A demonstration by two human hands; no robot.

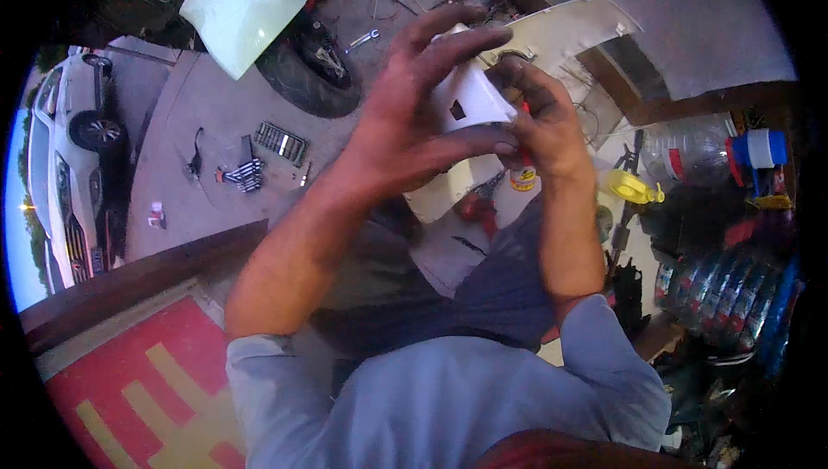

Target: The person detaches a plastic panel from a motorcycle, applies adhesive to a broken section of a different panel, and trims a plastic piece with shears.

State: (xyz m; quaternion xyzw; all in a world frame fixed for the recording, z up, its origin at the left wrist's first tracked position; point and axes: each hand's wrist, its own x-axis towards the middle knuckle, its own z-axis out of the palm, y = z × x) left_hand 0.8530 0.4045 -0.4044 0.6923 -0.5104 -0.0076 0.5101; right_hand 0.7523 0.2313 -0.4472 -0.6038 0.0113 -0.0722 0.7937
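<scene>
The white part (pixel 470 103) is held up in front of the person, over the floor (pixel 435 258) and the near end of the pale panel (pixel 595 16). The left hand (pixel 392 115) holds it in a wide span, fingers over its far edge and thumb along its near edge. The right hand (pixel 552 115) is narrow, its fingers bent in at the part's right end; they overlap there, so I cannot tell what they pinch. A small bottle (pixel 523 178) with a yellow label shows just nearer than that hand.

The left hand seems to bear much of the weight at the fingertips. If the thumb eased, or the dark grime on the skin made the grip slick, the part could turn or drop onto the panel. A low sweep of the right hand might also tip the bottle.

The part's right end narrows to a corner between the fingers, and its square hole (pixel 458 109) faces the person. Room looks tighter on the right, with the yellow bottle (pixel 634 186) and the jug (pixel 690 154) beyond the forearm. There is more room on the left, toward the socket set (pixel 280 143) and spanners (pixel 241 176); the tyre (pixel 315 81) bounds the far left.
</scene>
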